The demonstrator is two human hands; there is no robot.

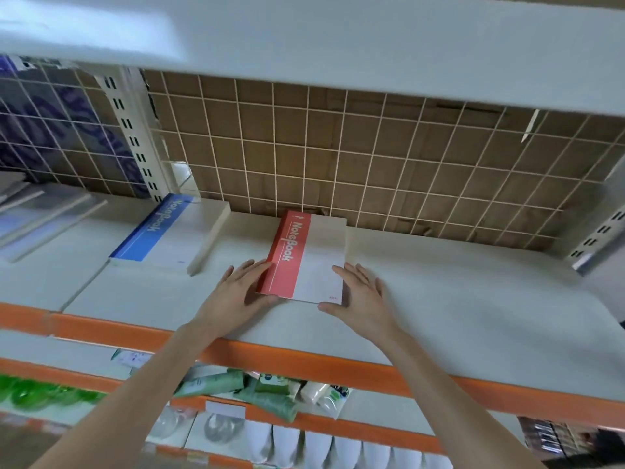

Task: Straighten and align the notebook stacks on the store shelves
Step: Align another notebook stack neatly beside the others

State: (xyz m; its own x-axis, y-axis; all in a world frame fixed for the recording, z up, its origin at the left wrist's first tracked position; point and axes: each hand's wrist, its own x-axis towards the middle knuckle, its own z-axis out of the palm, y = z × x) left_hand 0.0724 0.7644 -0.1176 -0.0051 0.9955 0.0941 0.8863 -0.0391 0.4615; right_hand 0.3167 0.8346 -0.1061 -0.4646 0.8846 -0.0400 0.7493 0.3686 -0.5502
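A low stack of red-and-white notebooks [306,258] lies on the white shelf [456,299], its far end near the wire grid back. My left hand [241,291] presses flat against the stack's left spine side, thumb by the near corner. My right hand [360,294] lies flat against the stack's right edge, fingers straight, thumb at the near right corner. A thicker stack of blue-and-white notebooks [170,233] sits to the left, angled on the shelf.
More pale notebook stacks [40,211] lie at the far left. An upper shelf [338,45] hangs close overhead. The shelf front carries an orange strip [304,362]. Lower shelves hold green packets [236,387] and white items.
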